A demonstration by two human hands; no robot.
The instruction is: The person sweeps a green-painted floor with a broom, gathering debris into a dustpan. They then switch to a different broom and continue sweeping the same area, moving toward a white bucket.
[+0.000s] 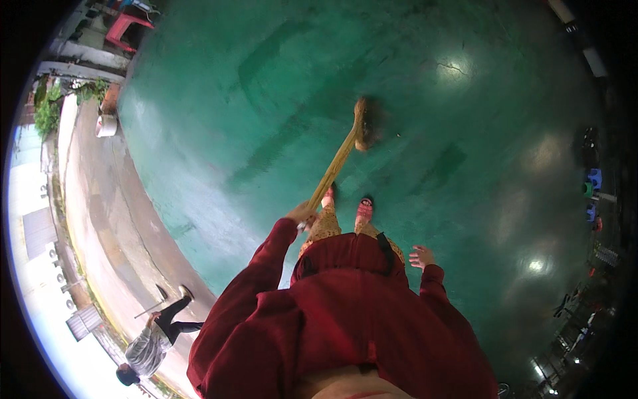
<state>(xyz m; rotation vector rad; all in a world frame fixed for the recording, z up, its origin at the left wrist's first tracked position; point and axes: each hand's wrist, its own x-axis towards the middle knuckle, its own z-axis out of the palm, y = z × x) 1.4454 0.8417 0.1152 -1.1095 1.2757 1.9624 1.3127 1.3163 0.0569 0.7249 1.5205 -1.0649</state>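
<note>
While the left hand (302, 214) is clamped on the broom (336, 163) near its upper end, I judge that low, even strokes would serve best, with the bristles (374, 126) pressed lightly to the green floor (458, 106) and clear of the sandals (364, 210). The right hand (421, 257), at four o'clock, holds nothing, its fingers apart; I'd bring it over to steady any longer stroke. The broom slants toward one o'clock, bristles ahead of the sandals at twelve, its shaft yellow-tan, the bristles brown and blurred.

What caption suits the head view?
Left hand grips a yellow broom over green floor; right hand is open.
</note>
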